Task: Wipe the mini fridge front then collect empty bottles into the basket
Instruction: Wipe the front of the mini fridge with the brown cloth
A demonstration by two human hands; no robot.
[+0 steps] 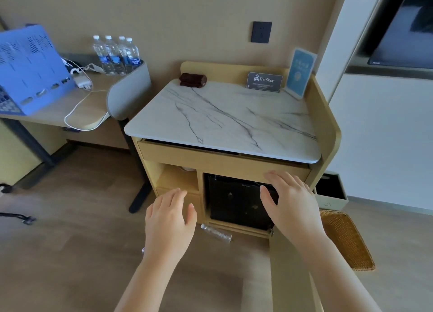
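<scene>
A black mini fridge (236, 201) sits in the lower right bay of a wooden cabinet. A folded dark brown cloth (193, 79) lies at the back left of the marble top (225, 119). One clear empty bottle (216, 233) lies on its side on the floor just in front of the cabinet. A woven basket (346, 239) rests on the floor at the right. My left hand (169, 222) hovers open left of the fridge. In front of the fridge's upper right corner, my right hand (293, 204) is open and holds nothing.
Several full water bottles (116, 54) stand on the desk (70, 110) at the left, beside a blue perforated crate (25, 70) and a white charger with cable (82, 82). A shop sign (264, 81) and a blue card (301, 71) stand at the cabinet's back. A small bin (331, 192) is by the wall.
</scene>
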